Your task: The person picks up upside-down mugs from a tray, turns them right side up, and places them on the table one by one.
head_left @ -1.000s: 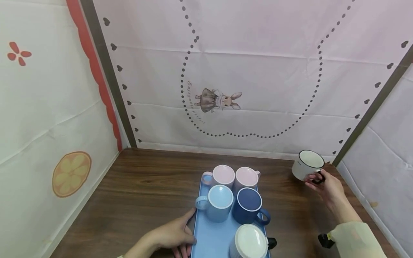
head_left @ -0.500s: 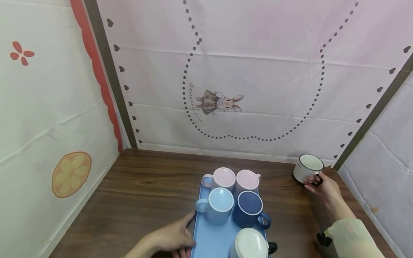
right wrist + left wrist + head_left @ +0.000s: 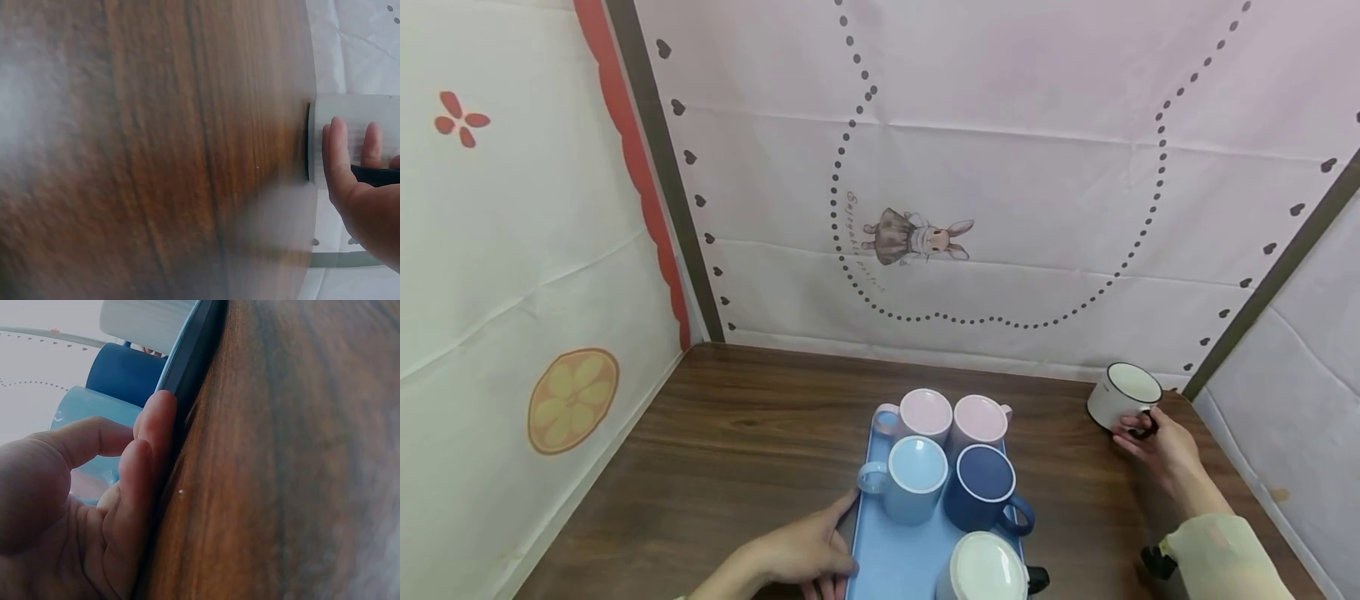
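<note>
At the far right of the table, my right hand [image 3: 1161, 446] holds a white mug [image 3: 1108, 406] with a black rim by its black handle [image 3: 1144, 427]. In the right wrist view, the fingers lie against the mug's side and its base is at or just above the tabletop. My left hand [image 3: 808, 550] grips the left edge of a blue tray [image 3: 887, 554]. On the tray stand two pink mugs [image 3: 925, 414], a light blue mug [image 3: 913, 492], a dark blue mug [image 3: 973, 500] and another white mug [image 3: 981, 575] with a black handle, cut by the frame's bottom.
The dark wooden table [image 3: 722, 450] spreads on both sides of the tray. Printed cloth walls close it in at the back [image 3: 1000, 208], left [image 3: 490, 292] and right [image 3: 1300, 375]. The right hand is close to the back right corner.
The white mug in my right hand has come down slightly in the back right corner. The head view has shifted a little. My left hand stays on the tray's edge.
</note>
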Available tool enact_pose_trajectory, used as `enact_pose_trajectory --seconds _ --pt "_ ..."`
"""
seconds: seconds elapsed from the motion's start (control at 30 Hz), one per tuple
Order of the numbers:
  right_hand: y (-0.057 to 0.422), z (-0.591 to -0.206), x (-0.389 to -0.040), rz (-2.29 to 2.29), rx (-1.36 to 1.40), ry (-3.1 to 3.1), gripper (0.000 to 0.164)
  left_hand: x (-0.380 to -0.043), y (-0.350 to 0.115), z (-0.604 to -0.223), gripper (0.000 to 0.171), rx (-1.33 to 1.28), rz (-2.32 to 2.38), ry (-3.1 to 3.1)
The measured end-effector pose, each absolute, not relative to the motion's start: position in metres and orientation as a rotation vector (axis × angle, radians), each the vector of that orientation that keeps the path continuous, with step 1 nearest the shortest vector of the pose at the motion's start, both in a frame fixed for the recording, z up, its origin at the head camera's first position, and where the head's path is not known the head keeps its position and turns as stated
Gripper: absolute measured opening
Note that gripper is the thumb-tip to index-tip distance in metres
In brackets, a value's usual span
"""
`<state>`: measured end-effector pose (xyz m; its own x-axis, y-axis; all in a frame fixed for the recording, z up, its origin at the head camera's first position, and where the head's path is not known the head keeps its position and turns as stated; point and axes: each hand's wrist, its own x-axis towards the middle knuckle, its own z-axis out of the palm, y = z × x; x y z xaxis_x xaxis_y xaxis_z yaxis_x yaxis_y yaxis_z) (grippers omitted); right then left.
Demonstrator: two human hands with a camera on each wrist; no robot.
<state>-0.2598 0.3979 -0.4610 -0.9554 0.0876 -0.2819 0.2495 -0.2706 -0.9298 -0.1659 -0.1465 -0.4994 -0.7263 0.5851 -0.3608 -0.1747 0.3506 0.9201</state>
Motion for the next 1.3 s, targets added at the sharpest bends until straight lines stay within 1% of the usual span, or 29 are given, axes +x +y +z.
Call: enact_pose_trajectory --seconds 0.23,0.33,0.43,0.5,0.53,0.57,0.7,0.73,0.8,0.97,1.13,1.3 --pt "0.397 -0.454 -0.263 -2.346 0.457 1.836 0.048 -0.165 -0.146 -0.498 0.111 0.352 1.453 1.919" --pt "0.396 -0.449 -0.264 -2.248 0.497 1.977 0.043 -0.165 -0.144 -0.499 0.112 0.344 1.462 1.910" --pt "0.395 -0.445 -0.262 -2.160 0.564 2.115 0.034 -0.164 -0.143 -0.501 0.112 0.341 1.470 1.897" --pt "0.394 -0.443 -0.258 -2.095 0.625 2.211 0.032 -0.165 -0.143 -0.502 0.113 0.339 1.469 1.890" --pt "0.393 -0.442 -0.256 -2.069 0.647 2.250 0.033 -0.165 -0.143 -0.502 0.113 0.338 1.469 1.886" --pt "0.392 -0.442 -0.254 -2.032 0.655 2.296 0.038 -0.165 -0.143 -0.502 0.113 0.337 1.470 1.880" --pt "0.392 -0.441 -0.242 -1.869 0.680 2.454 0.060 -0.165 -0.141 -0.502 0.114 0.325 1.470 1.868" --pt "0.392 -0.441 -0.239 -1.842 0.670 2.481 0.063 -0.165 -0.140 -0.502 0.113 0.324 1.470 1.866" --pt "0.392 -0.442 -0.233 -1.793 0.653 2.529 0.065 -0.165 -0.140 -0.503 0.113 0.323 1.467 1.866" --pt "0.389 -0.444 -0.217 -1.707 0.579 2.636 0.057 -0.165 -0.140 -0.502 0.113 0.318 1.451 1.878" --pt "0.375 -0.443 -0.199 -1.618 0.386 2.723 0.051 -0.166 -0.142 -0.499 0.112 0.315 1.431 1.879" --pt "0.349 -0.438 -0.179 -1.528 0.152 2.804 0.045 -0.166 -0.144 -0.490 0.110 0.342 1.393 1.932"
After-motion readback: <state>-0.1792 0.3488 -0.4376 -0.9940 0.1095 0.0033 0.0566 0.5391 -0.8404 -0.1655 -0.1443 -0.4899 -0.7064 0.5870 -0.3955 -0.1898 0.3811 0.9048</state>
